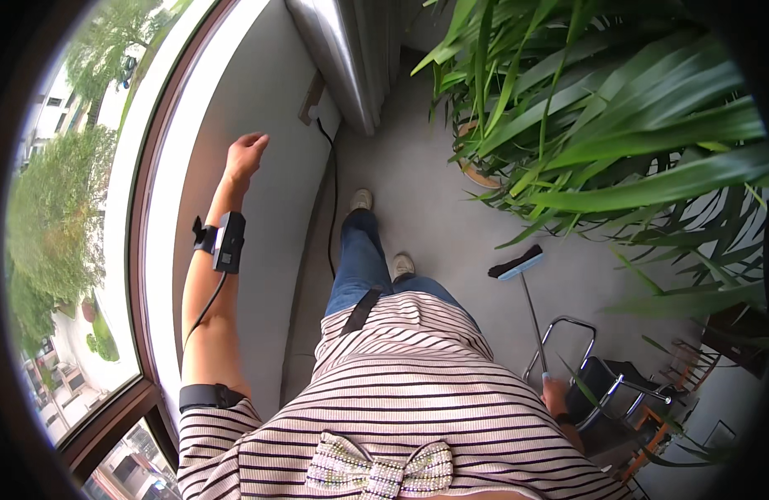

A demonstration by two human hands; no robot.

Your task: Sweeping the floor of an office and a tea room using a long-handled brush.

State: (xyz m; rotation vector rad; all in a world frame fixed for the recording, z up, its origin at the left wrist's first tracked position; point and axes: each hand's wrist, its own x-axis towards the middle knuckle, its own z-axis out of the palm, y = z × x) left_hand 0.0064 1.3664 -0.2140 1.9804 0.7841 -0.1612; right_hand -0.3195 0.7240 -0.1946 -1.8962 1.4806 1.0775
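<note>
My left hand (246,155) is raised in front of the grey wall (269,206) below the window, its fingers curled in with nothing visible in them. Low on my right side, my right hand (554,396) grips the pale blue end of a broom handle (532,312). The thin metal handle slants away from me to the broom head (516,264), which has a light blue body and dark bristles. That head is over the grey floor (416,187), just short of the plant's leaves. Part of my right hand is hard to make out beside the chair.
A large leafy plant (584,137) in a pot (481,175) spreads over the right. A black cable (336,187) runs from a wall outlet (312,100) along the floor near my foot. A chrome-framed black chair (609,387) stands right. The window frame (148,187) borders the left.
</note>
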